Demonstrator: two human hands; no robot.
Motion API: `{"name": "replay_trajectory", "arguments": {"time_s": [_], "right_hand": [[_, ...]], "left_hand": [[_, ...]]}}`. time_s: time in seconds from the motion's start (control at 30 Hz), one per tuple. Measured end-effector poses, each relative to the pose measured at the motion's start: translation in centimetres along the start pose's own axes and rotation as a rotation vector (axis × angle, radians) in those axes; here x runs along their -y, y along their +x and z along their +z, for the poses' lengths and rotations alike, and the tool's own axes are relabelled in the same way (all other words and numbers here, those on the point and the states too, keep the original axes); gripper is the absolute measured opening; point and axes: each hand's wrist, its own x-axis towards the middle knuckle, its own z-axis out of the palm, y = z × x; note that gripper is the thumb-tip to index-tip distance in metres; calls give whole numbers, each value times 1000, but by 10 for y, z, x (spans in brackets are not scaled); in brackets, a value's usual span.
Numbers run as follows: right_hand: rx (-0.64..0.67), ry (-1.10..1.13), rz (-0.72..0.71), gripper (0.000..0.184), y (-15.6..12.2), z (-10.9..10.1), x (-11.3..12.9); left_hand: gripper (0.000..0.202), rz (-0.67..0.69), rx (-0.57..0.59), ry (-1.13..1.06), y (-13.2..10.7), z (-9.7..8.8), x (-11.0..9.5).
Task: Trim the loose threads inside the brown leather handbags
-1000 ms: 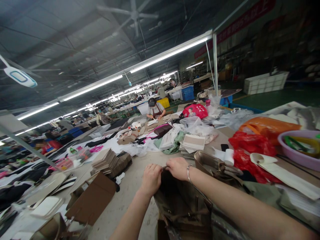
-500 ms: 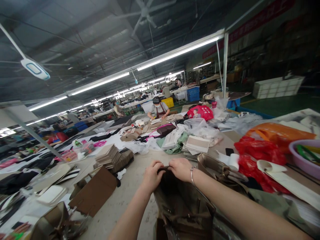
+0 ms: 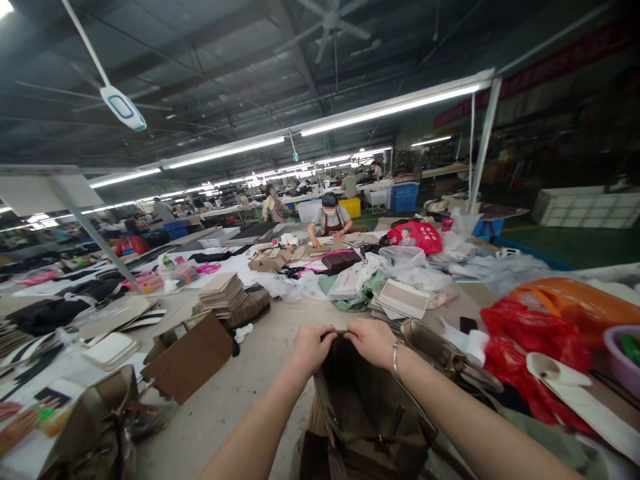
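Note:
A brown handbag stands before me with its mouth open, its dark inside facing up. My left hand pinches the bag's far rim between thumb and fingers. Just beside it, my right hand, with a bangle at the wrist, grips the same rim. The two thumbs are close together. Another brown bag lies right behind my right wrist. To the left, on the table, a brown box-like bag piece leans tilted, with a further olive bag nearer to me.
Stacked beige panels stand past the brown piece. Red plastic bags, a white roll and a purple basin crowd the right. Another person's hand shows at the left edge; a co-worker sits across the table.
My view has swung and levelled, so the surroundings sit differently in the picture. Both hands stay on the bag's rim, now slightly closer together.

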Motion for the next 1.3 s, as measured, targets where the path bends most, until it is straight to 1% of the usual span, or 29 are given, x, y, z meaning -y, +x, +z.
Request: {"name": "replay_trajectory", "arguments": {"time_s": [0.1, 0.2, 0.33, 0.43, 0.63, 0.73, 0.8, 0.87, 0.93, 0.97, 1.03, 1.1, 1.13, 1.2, 1.3], "right_hand": [[12, -10, 4, 32, 1, 0, 0], [-8, -16, -21, 32, 1, 1, -2], [-8, -23, -32, 32, 0, 1, -5], [2, -17, -45, 33, 1, 0, -6], [19, -19, -61, 35, 3, 0, -5], [23, -9, -69, 36, 2, -1, -3], [25, 48, -93, 34, 0, -5, 0], [-1, 139, -132, 34, -1, -12, 5], [-62, 192, -162, 44, -2, -18, 12], [-99, 187, -162, 44, -1, -21, 16], [-150, 123, -144, 34, 1, -21, 24], [-149, 31, -130, 18, 3, -18, 31], [-138, -11, -133, 14, 4, -15, 33], [-126, -76, -146, 11, 5, -8, 35], [-155, -109, -138, 13, 4, -1, 33]], "left_hand": [[18, -7, 3, -15, 0, -1, -1], [20, -34, 25, -61, 0, -2, -3], [25, -148, 48, -173, -1, -3, -3], [17, -209, 57, -245, -1, -1, -2], [14, -185, 83, -284, -1, 1, 0], [13, -199, 57, -282, -2, -1, -1], [16, -214, 30, -298, -3, -2, -1], [21, -229, 8, -301, -4, -2, 1], [23, -237, -4, -292, -4, -1, 4], [23, -239, -10, -292, -4, 0, 6], [26, -245, -23, -322, -3, 4, 10], [28, -260, -32, -397, -3, 8, 14], [29, -269, -30, -456, -3, 10, 15], [31, -290, -8, -596, -5, 13, 17], [30, -337, 13, -756, -10, 13, 16]]}}
